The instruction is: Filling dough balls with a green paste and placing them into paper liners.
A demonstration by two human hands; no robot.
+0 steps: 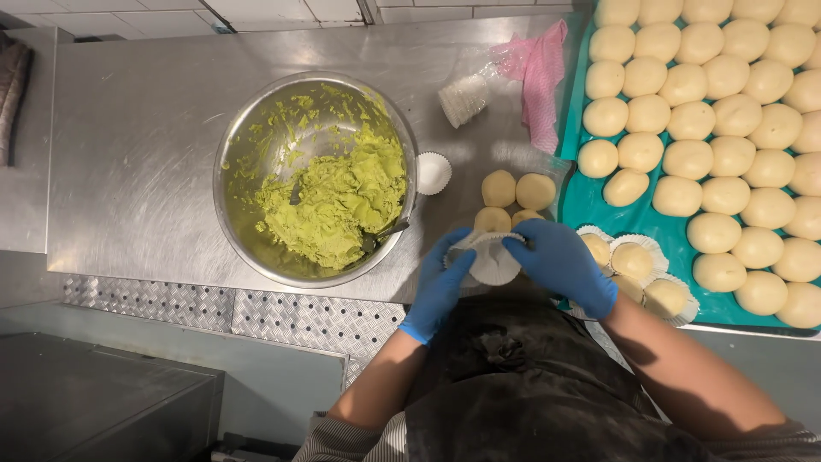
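**Paper cup between both gloves at the bench edge**

On the steel bench [137,145], you are pinching a white fluted paper cup [493,258] between both grips: left hand [440,282] on its left rim, right hand [560,263] on its right. It is looking light, thin and easily crushed, so be holding the rim gently. Dough balls [513,192] are lying just beyond; the bowl of green paste [316,180] is sitting to the left.

Bright overhead light glares off the steel counter [137,145] toward ten o'clock, while seven o'clock lies dim and edges bend slightly.
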